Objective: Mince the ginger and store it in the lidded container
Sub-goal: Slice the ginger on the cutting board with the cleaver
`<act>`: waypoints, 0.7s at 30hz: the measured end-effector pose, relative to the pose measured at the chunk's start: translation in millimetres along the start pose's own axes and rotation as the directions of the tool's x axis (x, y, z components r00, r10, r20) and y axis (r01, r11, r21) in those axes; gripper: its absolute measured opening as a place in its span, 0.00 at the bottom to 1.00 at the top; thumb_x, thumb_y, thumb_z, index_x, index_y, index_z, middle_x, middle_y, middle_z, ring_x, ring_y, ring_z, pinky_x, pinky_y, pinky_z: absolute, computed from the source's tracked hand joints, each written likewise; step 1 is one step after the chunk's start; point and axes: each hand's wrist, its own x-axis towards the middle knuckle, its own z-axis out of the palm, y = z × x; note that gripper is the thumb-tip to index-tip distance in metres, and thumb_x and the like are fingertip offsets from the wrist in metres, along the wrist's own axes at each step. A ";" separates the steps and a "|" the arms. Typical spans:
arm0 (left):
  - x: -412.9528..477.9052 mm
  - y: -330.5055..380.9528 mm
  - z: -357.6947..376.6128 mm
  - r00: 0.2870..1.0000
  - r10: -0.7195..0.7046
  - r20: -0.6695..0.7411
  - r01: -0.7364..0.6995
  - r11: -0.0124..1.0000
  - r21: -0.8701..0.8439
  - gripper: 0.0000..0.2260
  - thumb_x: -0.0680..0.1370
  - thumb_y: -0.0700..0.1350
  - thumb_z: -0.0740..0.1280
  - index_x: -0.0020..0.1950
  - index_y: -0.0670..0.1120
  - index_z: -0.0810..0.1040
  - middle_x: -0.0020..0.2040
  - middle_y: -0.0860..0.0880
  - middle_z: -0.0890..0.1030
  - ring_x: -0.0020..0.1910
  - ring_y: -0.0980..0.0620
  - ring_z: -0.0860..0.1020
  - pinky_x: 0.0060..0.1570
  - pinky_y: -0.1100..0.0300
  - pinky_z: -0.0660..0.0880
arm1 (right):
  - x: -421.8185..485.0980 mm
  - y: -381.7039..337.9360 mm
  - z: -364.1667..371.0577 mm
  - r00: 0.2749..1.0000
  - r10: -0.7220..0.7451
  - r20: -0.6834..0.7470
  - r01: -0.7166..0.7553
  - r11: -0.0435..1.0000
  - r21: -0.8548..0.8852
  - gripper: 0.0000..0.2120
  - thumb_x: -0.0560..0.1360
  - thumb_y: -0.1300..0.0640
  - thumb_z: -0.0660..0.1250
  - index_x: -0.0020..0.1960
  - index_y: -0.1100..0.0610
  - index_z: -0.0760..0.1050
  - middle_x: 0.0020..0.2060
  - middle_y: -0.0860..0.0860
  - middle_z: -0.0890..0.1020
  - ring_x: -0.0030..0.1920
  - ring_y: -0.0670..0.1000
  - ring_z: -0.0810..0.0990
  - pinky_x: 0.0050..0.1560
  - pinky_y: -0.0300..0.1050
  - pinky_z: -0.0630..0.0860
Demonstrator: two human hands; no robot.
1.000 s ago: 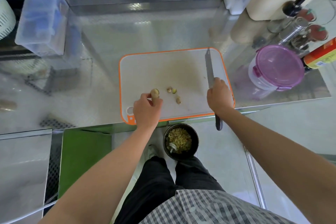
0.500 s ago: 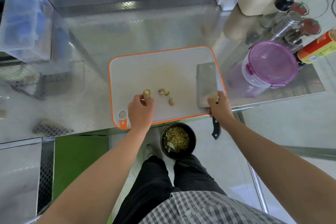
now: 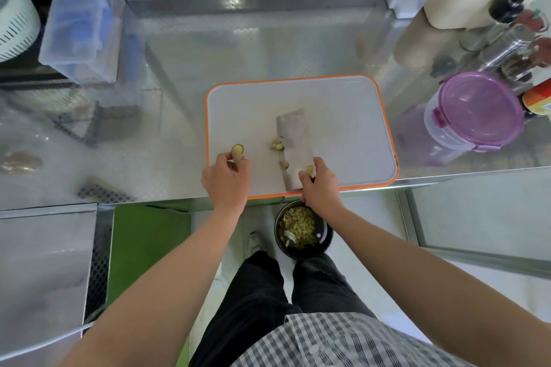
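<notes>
Moved leftward, the knife [image 3: 295, 140] is laid flat against the scraps [image 3: 277, 145], gripped by the right hand [image 3: 320, 185], presumably for scraping; ginger [image 3: 237, 153] is kept clear, pinched by the left hand [image 3: 226, 180].

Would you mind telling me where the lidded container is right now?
In the head view the lidded container stands closed on the steel counter at far right, just past the cutting board's right edge, beside the seasoning bottles.
</notes>
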 end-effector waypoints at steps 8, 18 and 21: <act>4.6 -17.4 -21.1 0.997 -0.063 0.049 0.064 0.998 -0.020 0.13 0.75 0.57 0.58 0.47 0.50 0.76 0.35 0.53 0.78 0.46 0.45 0.74 0.55 0.45 0.71 | 0.7 -43.6 40.1 0.998 -0.030 0.056 0.032 0.999 -0.028 0.15 0.80 0.58 0.57 0.65 0.60 0.63 0.41 0.60 0.80 0.33 0.56 0.81 0.35 0.53 0.80; 10.7 -13.4 -33.7 0.995 -0.050 0.085 0.052 0.999 -0.013 0.10 0.78 0.52 0.62 0.52 0.47 0.77 0.35 0.55 0.75 0.46 0.46 0.74 0.54 0.47 0.72 | -4.9 -59.7 35.6 0.940 -0.338 -0.035 0.317 0.910 -0.268 0.11 0.78 0.61 0.59 0.60 0.56 0.71 0.35 0.53 0.76 0.38 0.59 0.76 0.36 0.50 0.73; 10.5 -12.7 -34.4 0.993 -0.055 0.101 0.057 0.998 -0.017 0.12 0.78 0.52 0.63 0.54 0.46 0.78 0.37 0.53 0.77 0.47 0.46 0.75 0.54 0.47 0.72 | -4.8 -60.7 31.7 0.910 -0.410 -0.056 0.367 0.862 -0.349 0.11 0.79 0.61 0.58 0.61 0.56 0.70 0.43 0.55 0.78 0.39 0.58 0.75 0.35 0.48 0.71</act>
